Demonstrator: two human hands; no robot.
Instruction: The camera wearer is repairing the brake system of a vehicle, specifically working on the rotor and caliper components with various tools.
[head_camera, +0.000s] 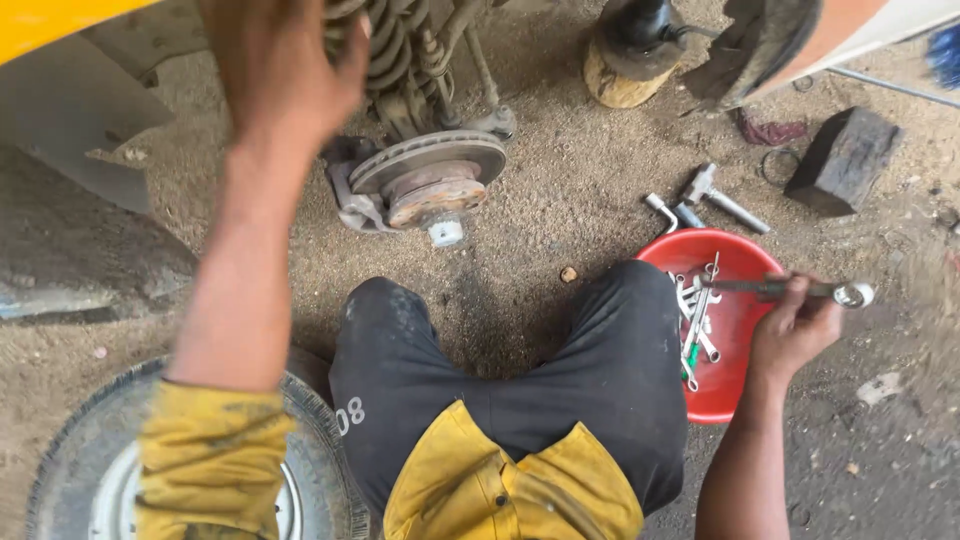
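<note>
So closest to the camera you've got the knees in black trousers (500, 380) and a yellow shirt hem, with a loose wheel (95, 480) lying flat at the lower left, right against the left thigh. The right hand (795, 330) is clenched around a ratchet wrench (790, 289), holding it roughly level over the right edge of a red bowl (735, 395). That bowl sits on the dirt tucked against the right knee and has a handful of spanners (697, 320) lying in it.

Between the knees there's a decent patch of open gravel running up to the brake disc and hub (430, 175), which hangs just off the ground. The left hand (285, 60) is up at the coil spring (385, 45) above the hub, blurred, so I can't tell whether it's gripping or just resting.

Further out to the right: a wheel brace (715, 200) on the ground beyond the bowl's rim, then a dark wooden block (845, 160), well apart from each other.
</note>
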